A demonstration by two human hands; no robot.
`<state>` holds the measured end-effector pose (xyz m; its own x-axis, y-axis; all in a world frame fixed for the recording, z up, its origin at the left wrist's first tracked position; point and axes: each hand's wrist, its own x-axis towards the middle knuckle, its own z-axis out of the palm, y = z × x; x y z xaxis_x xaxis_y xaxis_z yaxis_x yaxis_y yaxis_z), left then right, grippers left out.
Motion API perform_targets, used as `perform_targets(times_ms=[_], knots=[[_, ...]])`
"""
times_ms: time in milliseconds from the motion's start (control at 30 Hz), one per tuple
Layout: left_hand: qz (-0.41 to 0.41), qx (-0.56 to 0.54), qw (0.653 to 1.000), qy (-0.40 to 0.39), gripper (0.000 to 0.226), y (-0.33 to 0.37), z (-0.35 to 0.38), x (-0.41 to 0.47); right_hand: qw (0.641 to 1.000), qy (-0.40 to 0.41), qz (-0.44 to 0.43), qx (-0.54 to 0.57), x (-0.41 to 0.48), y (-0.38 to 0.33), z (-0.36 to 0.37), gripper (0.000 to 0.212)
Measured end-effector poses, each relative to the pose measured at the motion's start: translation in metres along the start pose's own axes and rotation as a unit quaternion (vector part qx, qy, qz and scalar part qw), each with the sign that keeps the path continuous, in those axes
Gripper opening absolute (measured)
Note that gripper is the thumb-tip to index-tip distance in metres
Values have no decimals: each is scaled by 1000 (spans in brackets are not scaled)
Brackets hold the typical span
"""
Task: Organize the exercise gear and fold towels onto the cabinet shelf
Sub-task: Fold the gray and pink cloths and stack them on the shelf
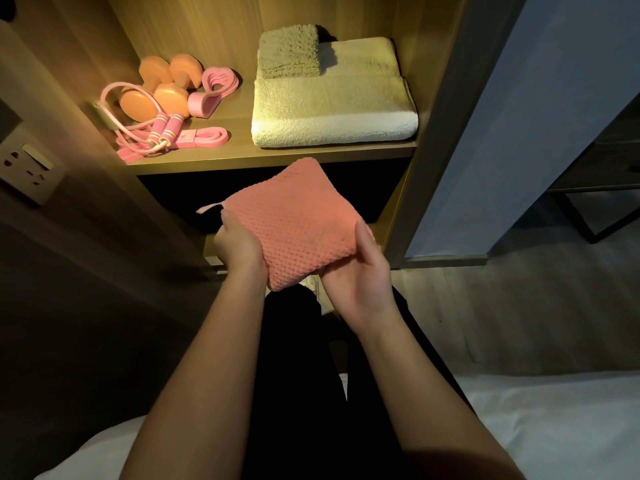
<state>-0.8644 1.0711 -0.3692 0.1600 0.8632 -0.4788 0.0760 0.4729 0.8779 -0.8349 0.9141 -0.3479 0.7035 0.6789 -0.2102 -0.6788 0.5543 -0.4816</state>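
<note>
Warm cabinet light in a dim room, wide-angle view.
Warm light from above brightens the cabinet shelf (239,133) and stacked towels (332,109); the pink towel (298,216) catches its glow. The foreground lies dim and soft, and straight edges bow toward the borders.

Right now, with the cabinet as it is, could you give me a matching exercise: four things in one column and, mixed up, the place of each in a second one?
Things:
1. pink towel
2. white towel
3. small grey towel
4. skipping rope

Places:
A. front left of the shelf
B. on a beige towel at the back
C. between the left hand and the right hand
D. front right of the shelf

Pairs: 1-C, 2-D, 3-B, 4-A
</note>
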Motion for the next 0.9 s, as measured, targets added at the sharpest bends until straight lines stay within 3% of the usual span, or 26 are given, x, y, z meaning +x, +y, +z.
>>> perform_targets(times_ms=[67, 233, 267, 367, 500, 533, 600, 667, 733, 900], knots=[[22, 24, 999, -3, 45, -2, 4, -3, 1000, -2, -4, -23, 0, 1, -4, 40], [47, 20, 999, -6, 48, -6, 7, -13, 1000, -1, -21, 9, 5, -3, -2, 34], [42, 17, 999, -7, 47, -9, 8, -16, 999, 0, -25, 38, 7, -4, 1, 36], [44, -1, 999, -10, 42, -16, 16, -28, 992, 18, -26, 126, 11, -3, 12, 66], [84, 21, 996, -25, 49, -10, 21, -32, 993, -8, 8, 121, 12, -3, 17, 41], [88, 23, 995, -32, 49, -10, 20, -32, 993, -10, 2, 117, 13, -5, 16, 47], [89, 28, 995, -38, 47, -10, 20, -31, 992, -22, -5, 127, 15, -8, 12, 79], [84, 39, 995, -35, 44, -12, 18, -30, 991, -44, -9, 124, 17, -13, 12, 90], [67, 34, 997, -13, 42, -14, 15, -29, 993, -54, -14, 106, 18, -18, 8, 82], [30, -21, 999, 18, 38, -20, 18, -22, 996, 8, -36, 85, 15, -20, 1, 61]])
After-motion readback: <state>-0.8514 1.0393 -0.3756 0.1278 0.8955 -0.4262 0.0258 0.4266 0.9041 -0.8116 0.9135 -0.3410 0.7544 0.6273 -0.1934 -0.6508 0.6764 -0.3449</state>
